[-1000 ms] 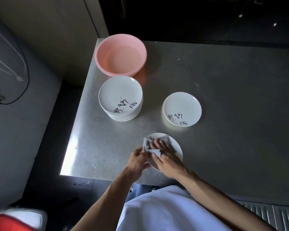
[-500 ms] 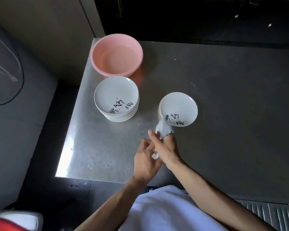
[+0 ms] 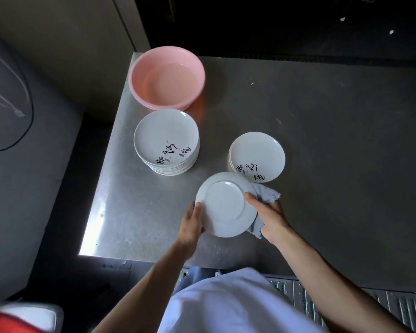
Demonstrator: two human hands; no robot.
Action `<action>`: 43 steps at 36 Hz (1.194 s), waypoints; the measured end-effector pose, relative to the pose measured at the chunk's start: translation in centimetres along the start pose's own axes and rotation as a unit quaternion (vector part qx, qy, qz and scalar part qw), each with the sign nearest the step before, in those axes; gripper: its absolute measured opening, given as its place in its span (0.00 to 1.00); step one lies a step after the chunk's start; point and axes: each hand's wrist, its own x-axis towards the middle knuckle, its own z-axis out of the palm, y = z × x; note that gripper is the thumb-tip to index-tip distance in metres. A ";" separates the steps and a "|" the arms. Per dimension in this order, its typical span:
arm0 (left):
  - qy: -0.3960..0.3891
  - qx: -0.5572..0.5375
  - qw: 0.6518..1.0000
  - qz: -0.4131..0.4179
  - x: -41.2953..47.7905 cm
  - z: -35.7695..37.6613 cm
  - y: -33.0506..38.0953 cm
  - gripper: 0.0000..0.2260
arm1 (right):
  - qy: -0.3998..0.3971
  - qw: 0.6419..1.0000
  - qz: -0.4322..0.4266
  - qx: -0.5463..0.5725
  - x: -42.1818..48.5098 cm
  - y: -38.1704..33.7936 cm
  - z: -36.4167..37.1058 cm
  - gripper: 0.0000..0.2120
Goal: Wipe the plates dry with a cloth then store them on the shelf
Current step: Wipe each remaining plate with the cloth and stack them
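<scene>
**Head view: plate (image 3: 222,204) underside up in both hands, above the near edge of the desk (image 3: 334,145)**

From my remote seat I see one white plate turned over, its foot ring facing the camera. It sits over the near part of the desk, closer to the left edge than the right. I can't tell whether it touches the surface.

The left hand (image 3: 191,223) grips the plate's left rim, with the thumb on the underside and the fingers curled out of sight beneath it. The right hand (image 3: 270,216) holds the right rim through a grey cloth (image 3: 267,192). Its thumb presses on the bare underside, and the cloth is bunched between palm and plate, with folds sticking out above and below the hand.

The far rim of the held plate overlaps the near-left edge of a short stack (image 3: 258,153) of plates, face up with brush lettering. I can't make out whether they touch. A tall stack (image 3: 166,138) with the same lettering stands to the left of it, apart from it and near the desk's left edge. Just behind the tall stack, at the far left corner, sits a pink basin (image 3: 166,78).

A white garment (image 3: 226,306) fills the bottom of the view.
</scene>
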 end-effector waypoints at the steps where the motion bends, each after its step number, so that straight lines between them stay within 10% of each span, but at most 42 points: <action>1: -0.024 -0.051 0.998 -0.032 0.0 -0.1 0.4 0.18 | -0.016 1.000 0.007 0.002 0.0 0.0 -0.3 0.13; 5: -0.080 -0.118 0.989 -0.036 -0.5 -0.8 1.0 0.19 | -0.042 0.998 -0.036 -0.032 0.5 0.0 -0.8 0.07; 11: -0.098 -0.124 0.987 -0.028 -0.2 -0.7 0.9 0.18 | 0.168 0.951 -0.203 -0.160 0.2 -0.8 0.4 0.16; 16: -0.093 -0.123 0.987 -0.045 -0.1 0.0 0.2 0.17 | 0.058 0.933 -0.246 -0.258 0.2 0.7 1.3 0.15; 21: -0.112 -0.124 0.985 -0.050 -0.4 1.1 -0.3 0.16 | -0.046 0.819 -0.401 -0.407 1.6 3.8 2.0 0.15; 29: -0.096 -0.125 0.985 -0.068 0.5 1.2 -0.1 0.13 | -0.255 0.712 -0.354 -0.549 0.9 6.7 -1.0 0.28; 38: -0.111 -0.108 0.986 -0.063 -0.2 1.7 0.2 0.20 | -0.097 0.724 -0.221 -0.646 2.5 4.7 1.9 0.29; 43: -0.112 -0.129 0.984 -0.054 0.3 1.5 1.1 0.18 | -0.193 0.691 -0.342 -0.607 2.0 4.9 2.1 0.30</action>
